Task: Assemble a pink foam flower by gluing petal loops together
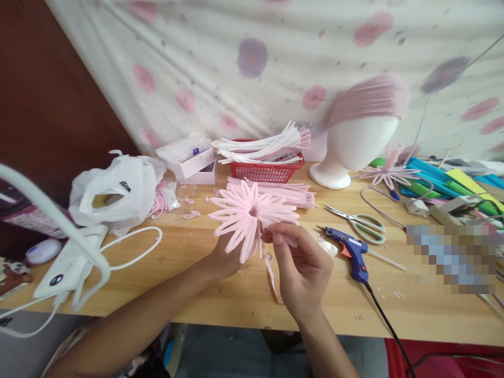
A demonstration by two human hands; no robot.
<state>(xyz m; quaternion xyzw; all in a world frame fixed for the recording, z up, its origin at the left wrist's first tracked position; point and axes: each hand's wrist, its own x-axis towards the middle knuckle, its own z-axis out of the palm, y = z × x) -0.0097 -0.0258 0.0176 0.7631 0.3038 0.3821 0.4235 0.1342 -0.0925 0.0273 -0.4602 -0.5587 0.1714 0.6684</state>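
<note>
Right hand [303,270] pinches the pink flower [240,212] at its edge, thumb to index, left hand [224,260] under it, grip hidden, can't tell; flower's up over table [346,312], glue gun [357,260] then scissors [349,217] right, red basket [263,172] behind.
</note>
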